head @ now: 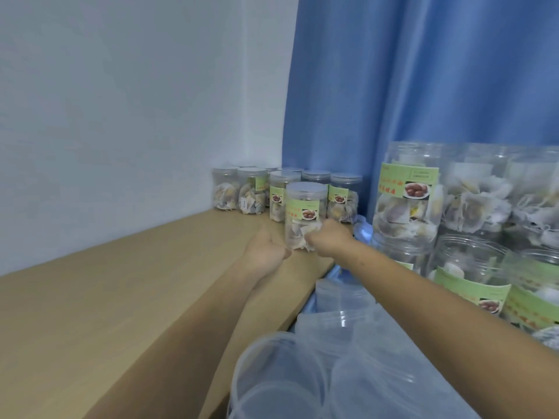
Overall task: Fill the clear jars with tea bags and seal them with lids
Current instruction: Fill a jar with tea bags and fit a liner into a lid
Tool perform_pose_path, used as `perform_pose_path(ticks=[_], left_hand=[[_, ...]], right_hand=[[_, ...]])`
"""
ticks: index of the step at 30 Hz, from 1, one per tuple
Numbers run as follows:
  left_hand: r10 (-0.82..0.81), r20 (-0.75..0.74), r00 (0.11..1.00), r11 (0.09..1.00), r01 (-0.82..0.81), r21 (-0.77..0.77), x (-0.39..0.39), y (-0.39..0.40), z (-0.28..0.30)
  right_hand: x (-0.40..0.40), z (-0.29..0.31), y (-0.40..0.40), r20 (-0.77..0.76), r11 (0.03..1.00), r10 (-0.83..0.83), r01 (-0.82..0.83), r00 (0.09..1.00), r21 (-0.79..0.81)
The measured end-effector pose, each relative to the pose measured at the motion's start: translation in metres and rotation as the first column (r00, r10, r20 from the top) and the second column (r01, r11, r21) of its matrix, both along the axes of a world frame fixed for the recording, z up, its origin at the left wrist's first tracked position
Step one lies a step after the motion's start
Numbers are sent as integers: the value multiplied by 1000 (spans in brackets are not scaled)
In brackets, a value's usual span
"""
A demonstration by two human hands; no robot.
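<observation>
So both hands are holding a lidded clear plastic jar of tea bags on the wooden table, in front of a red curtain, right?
Not quite: the curtain is blue, not red, as the head view shows. The rest holds: the left hand and right hand hold the lidded clear plastic jar of tea bags on the wooden table.

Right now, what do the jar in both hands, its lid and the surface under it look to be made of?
The jar: clear, glossy, probably plastic, since the tea bags show through its wall; a green paper-like label wraps it. Its lid: pale grey, smooth, likely plastic or thin metal; too blurred to tell. The tabletop: light matte wood-look board, perhaps laminate, with faint grain.
</observation>
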State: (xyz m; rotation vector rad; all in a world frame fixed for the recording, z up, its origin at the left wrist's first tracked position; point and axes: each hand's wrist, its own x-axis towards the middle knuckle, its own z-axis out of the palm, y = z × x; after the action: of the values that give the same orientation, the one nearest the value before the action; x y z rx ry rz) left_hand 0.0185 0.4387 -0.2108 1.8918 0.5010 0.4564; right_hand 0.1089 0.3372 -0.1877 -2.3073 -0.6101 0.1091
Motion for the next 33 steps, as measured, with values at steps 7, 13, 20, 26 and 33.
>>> perform_pose_path(ticks=[7, 13, 20, 26, 33], left_hand=[[-33, 62, 998, 999, 30, 41, -4, -45, 32], [-79, 181, 980, 997, 78, 11, -43, -121, 63], [-188, 167, 968, 982, 186, 29, -61, -224, 83], [-197, 137, 971, 980, 190, 63, -37, -282, 84], [37, 170, 985, 998, -45, 45, -4, -270, 93]], right_hand=[[-30, 16, -26, -28, 982, 163, -159, 986, 100], [-72, 42, -96, 99, 951, 207, -224, 973, 213], [-88, 65, -210, 131, 959, 215, -234, 968, 158], [-75, 66, -281, 76, 957, 162, -175, 984, 233], [-42, 78, -282, 143, 949, 88, -126, 986, 287]])
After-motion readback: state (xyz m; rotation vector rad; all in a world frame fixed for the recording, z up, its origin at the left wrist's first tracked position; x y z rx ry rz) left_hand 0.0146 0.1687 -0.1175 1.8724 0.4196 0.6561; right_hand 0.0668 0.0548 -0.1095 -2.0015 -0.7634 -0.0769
